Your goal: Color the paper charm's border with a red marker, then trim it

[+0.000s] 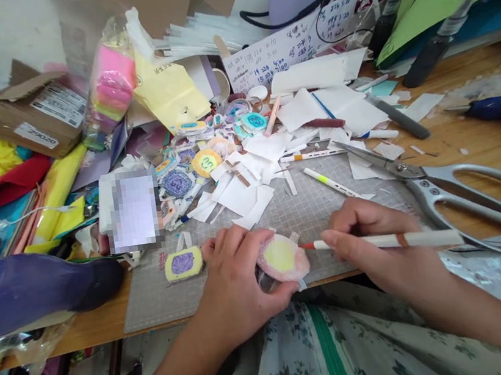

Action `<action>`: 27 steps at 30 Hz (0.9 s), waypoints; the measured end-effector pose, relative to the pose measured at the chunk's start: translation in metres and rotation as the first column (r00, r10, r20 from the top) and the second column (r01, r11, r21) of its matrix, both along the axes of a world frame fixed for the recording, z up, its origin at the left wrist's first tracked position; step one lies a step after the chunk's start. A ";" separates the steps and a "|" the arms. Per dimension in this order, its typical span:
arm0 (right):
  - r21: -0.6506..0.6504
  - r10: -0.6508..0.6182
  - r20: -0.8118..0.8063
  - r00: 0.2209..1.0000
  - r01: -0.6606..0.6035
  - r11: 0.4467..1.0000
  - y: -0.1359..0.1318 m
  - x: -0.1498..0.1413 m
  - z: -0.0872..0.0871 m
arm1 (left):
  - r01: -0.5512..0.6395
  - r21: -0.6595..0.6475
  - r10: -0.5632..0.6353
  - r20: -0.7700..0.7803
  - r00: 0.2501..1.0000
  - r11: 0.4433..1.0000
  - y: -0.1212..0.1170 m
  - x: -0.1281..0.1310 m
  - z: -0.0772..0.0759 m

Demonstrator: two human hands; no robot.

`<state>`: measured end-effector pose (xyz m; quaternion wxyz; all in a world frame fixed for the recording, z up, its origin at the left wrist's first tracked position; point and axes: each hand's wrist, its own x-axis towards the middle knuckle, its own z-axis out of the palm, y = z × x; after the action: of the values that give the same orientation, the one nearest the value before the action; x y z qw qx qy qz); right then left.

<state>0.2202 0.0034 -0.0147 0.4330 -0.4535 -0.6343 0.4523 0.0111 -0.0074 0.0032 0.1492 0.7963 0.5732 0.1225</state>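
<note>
My left hand (239,275) grips an oval paper piece (280,256) by its edge, near the front of the grey cutting mat (155,307). The piece has a yellow centre and a pink border. In my right hand (372,239) is a marker (432,238) with a white barrel and a red-brown tip end, pinched near that end. Its tip points left and is at the oval's right edge; whether it touches I cannot tell. Left of my left hand lies a yellow paper piece with a purple centre (184,264).
Large metal scissors (430,185) lie at the right, beyond my right hand. A green-banded marker (335,183) and paper scraps (253,205) cover the mat's back. Coloured paper pieces (205,162) are heaped behind. A cardboard box (38,117) and a purple rounded object (38,292) are at left.
</note>
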 end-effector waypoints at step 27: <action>0.193 0.144 0.282 0.949 -0.204 0.960 -0.001 -0.007 0.011 | 0.064 0.014 -0.064 -0.010 0.998 0.998 0.003 -0.010 0.000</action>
<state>0.2135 0.0029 -0.0033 0.3499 -0.4012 -0.7701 0.3514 0.0016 -0.0039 0.0028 0.1446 0.8159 0.5472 0.1179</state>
